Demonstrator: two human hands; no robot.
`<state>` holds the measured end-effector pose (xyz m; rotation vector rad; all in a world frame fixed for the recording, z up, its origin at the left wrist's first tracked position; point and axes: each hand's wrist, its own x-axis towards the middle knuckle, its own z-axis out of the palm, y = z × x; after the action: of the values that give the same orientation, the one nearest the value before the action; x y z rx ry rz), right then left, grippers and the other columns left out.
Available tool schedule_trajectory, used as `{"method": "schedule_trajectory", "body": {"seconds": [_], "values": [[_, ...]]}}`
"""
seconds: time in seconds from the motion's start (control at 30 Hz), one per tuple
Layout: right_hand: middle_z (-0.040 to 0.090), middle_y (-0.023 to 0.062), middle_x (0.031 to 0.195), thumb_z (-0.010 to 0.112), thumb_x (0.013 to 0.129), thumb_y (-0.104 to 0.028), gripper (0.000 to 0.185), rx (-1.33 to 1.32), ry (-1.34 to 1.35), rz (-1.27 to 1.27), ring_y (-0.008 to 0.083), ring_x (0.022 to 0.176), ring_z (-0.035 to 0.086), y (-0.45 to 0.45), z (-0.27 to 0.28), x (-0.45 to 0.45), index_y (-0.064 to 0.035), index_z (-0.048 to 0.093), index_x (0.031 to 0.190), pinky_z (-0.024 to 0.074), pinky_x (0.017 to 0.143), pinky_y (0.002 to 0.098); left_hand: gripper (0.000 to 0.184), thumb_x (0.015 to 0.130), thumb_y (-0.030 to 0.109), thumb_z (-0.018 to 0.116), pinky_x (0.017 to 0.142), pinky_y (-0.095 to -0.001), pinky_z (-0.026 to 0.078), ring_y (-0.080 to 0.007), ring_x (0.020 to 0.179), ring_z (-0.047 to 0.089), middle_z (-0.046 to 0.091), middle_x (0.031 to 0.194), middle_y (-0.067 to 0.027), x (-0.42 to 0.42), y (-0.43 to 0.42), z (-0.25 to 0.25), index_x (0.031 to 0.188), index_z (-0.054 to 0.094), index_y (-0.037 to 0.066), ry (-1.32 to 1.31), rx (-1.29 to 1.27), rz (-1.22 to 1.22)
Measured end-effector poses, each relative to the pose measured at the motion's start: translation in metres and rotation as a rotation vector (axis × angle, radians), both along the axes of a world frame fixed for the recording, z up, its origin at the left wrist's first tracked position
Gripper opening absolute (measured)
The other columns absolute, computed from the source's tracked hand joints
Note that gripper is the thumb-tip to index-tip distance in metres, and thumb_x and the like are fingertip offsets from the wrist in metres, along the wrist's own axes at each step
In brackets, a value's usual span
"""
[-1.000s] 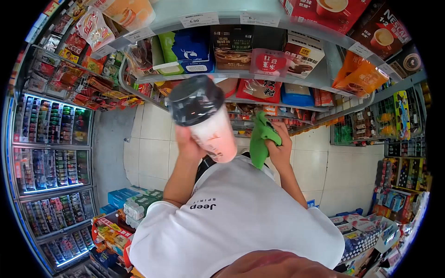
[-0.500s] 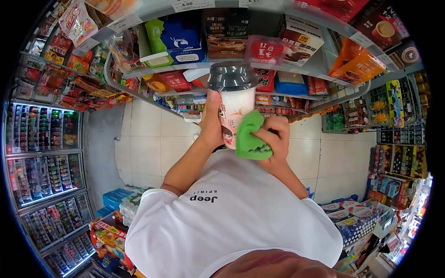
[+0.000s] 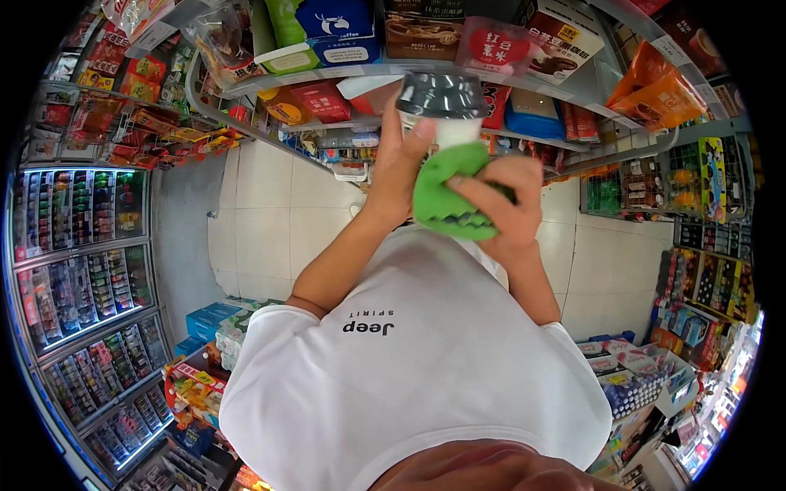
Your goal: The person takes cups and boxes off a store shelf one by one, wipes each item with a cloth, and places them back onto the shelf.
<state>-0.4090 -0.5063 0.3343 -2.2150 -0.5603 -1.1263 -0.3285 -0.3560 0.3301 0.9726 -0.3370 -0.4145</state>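
cup (image 3: 444, 110) is held in the left hand (image 3: 399, 168), green cloth (image 3: 449, 184) in the right hand (image 3: 512, 200). looks like wiping; next needs a steady hold.

lidded cup (image 3: 444, 105): 1; green cloth (image 3: 438, 195): 1; white shirt (image 3: 426, 368): 1
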Motion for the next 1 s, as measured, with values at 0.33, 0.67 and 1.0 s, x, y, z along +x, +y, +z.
{"method": "schedule_trajectory", "body": {"seconds": [0.33, 0.67, 1.0], "values": [[0.057, 0.0003, 0.103, 0.086, 0.064, -0.018, 0.045, -0.006, -0.013, 0.159, 0.0237, 0.094, 0.053, 0.023, -0.013, -0.008, -0.0186, 0.079, 0.108, 0.0469, 0.080, 0.0367, 0.073, 0.103, 0.047, 0.062, 0.090, -0.0354, 0.058, -0.0192, 0.114, 0.064, 0.056, 0.137, -0.0111, 0.009, 0.011, -0.018, 0.156, 0.027, 0.011, 0.019, -0.098, 0.067], [0.057, 0.0019, 0.103, 0.086, 0.061, -0.019, 0.042, 0.063, -0.089, 0.129, 0.0243, 0.093, 0.055, 0.021, -0.012, -0.012, -0.0170, 0.079, 0.103, 0.0483, 0.080, 0.0372, 0.092, 0.099, 0.073, 0.036, 0.095, -0.0473, 0.059, -0.0337, 0.124, 0.063, 0.054, 0.146, -0.0254, 0.003, 0.009, -0.005, 0.151, 0.041, -0.003, 0.147, -0.159, -0.200], [0.055, 0.0030, 0.101, 0.089, 0.061, -0.014, 0.048, 0.154, -0.078, 0.152, 0.0237, 0.092, 0.055, 0.023, -0.011, -0.011, -0.0176, 0.078, 0.108, 0.0477, 0.076, 0.0342, 0.098, 0.076, 0.065, 0.069, 0.093, -0.0388, 0.059, -0.0280, 0.109, 0.068, 0.061, 0.133, -0.0195, 0.002, 0.006, -0.020, 0.145, 0.047, -0.001, 0.241, -0.137, -0.180]]}}
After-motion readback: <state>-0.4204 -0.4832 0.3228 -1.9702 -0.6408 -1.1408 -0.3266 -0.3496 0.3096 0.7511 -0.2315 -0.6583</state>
